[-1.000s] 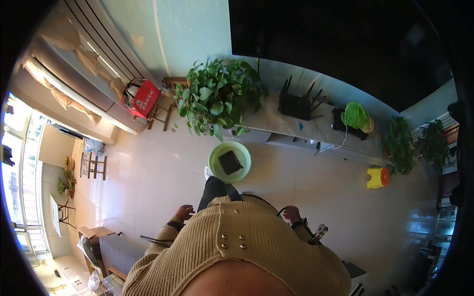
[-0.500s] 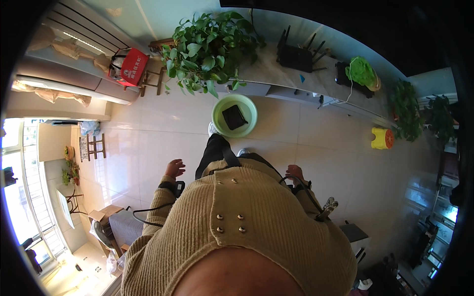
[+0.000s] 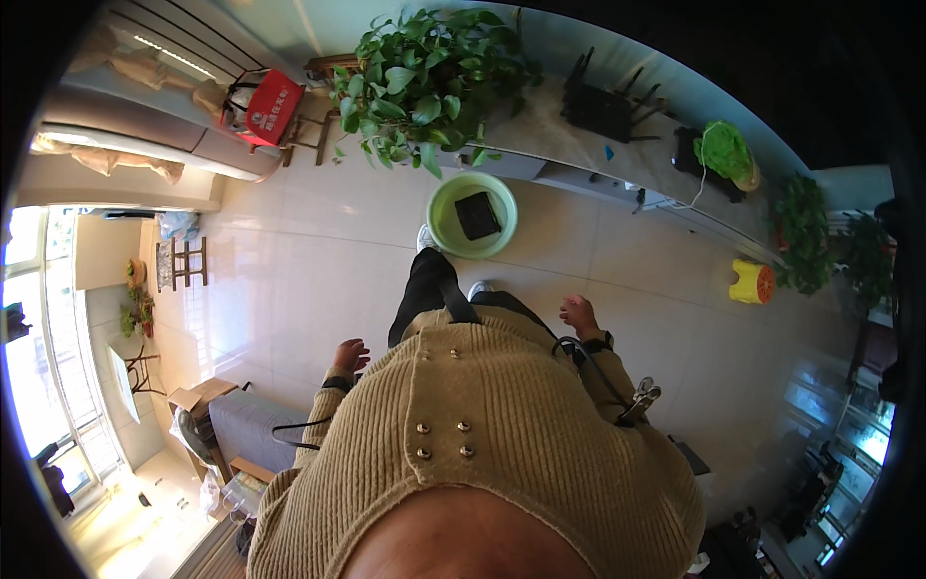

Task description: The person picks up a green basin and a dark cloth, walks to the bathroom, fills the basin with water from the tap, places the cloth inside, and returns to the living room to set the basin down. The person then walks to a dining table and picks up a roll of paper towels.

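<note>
My left hand hangs in the air beside my body with its fingers loosely apart, holding nothing. My right hand is farther forward, its fingers slightly bent and nothing seen in them. On the floor just past my feet stands a light green basin. Inside it lies a dark, squarish thing that may be a folded cloth. Neither hand touches the basin.
A cabinet runs along the far wall, bearing a leafy plant, a black router and a green bag. A yellow stool stands right, a wooden stool left. A grey sofa is behind on the left.
My right hand has swung forward, while my left hand has drawn back toward my body. The basin and cabinet sit slightly farther right and higher in view.
</note>
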The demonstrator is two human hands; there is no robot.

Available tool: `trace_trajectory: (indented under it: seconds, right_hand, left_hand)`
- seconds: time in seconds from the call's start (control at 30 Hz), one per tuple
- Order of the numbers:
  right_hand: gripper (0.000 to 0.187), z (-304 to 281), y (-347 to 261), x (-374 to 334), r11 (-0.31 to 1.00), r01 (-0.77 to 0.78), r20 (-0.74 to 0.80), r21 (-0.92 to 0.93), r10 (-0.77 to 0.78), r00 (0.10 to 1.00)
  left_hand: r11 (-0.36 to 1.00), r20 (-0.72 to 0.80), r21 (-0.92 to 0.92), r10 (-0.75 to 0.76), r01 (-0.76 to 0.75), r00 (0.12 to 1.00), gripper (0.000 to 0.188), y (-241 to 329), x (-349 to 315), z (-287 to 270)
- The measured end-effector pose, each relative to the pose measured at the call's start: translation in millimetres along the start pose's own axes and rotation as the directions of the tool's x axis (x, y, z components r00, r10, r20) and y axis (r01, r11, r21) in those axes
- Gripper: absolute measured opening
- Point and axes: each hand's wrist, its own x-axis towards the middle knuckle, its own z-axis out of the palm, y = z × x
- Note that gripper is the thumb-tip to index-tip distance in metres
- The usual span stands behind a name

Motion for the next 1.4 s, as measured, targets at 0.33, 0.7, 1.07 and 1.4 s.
trace_trajectory:
  seconds: [0.33, 0.7, 1.07, 1.4]
  right_hand:
    - [0.017, -36.9, 44.1, -12.5, 0.983, -0.107, -0.129, -0.149, 0.088, 0.988]
    - [0.022, -19.4, 28.4, -6.7, 0.986, -0.061, -0.025, -0.155, 0.058, 0.998]
    - [0.02, 4.7, 10.7, -12.5, 0.975, 0.089, -0.112, -0.204, -0.113, 0.987]
    - [0.022, 17.4, 73.7, -74.7, 0.995, 0.015, -0.406, 0.099, 0.026, 0.913]
  left_hand:
    - [0.988, 0.047, -0.08, 0.137, -0.133, 0.989, 0.035, 9.9, 1.9, 25.0]
    - [0.978, 0.114, -0.137, 0.174, -0.158, 0.978, 0.034, -108.0, 102.1, -16.7]
    - [0.977, 0.134, 0.16, 0.117, -0.138, 0.984, 0.033, -74.9, 82.8, -21.2]
    - [0.798, 0.361, 0.427, 0.281, -0.426, 0.889, 0.023, 62.1, 104.7, -18.6]
